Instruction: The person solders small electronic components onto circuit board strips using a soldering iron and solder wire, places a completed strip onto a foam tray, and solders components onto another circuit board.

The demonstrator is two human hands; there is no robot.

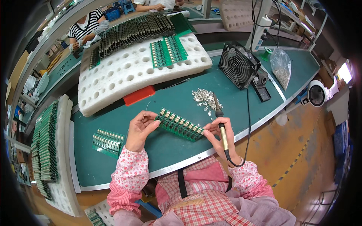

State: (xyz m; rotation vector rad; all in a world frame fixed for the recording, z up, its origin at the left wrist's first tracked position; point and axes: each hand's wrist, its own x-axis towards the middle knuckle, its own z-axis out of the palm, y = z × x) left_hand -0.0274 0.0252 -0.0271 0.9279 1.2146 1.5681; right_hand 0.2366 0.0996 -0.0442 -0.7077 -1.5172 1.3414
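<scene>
A long green circuit board (180,124) with rows of small white and black parts is held tilted over the table. My left hand (140,130) pinches its left end, and a thin wire (147,106) sticks up from the same fingers. My right hand (223,136) is closed round a soldering iron (224,136), its tip pointing up and away from the board. Thumb and fingers of that hand also touch the board's right end. Beyond the board lies a loose pile of small white components (205,98). Left of my left hand, more populated boards (108,142) lie flat.
A perforated white foam slab (124,81) carries a dense row of boards (132,33). On the right stand a black fan (238,64), an iron stand (261,88) and a bag of parts (281,69). The iron's cable (249,120) loops past my right wrist. Co-workers sit across.
</scene>
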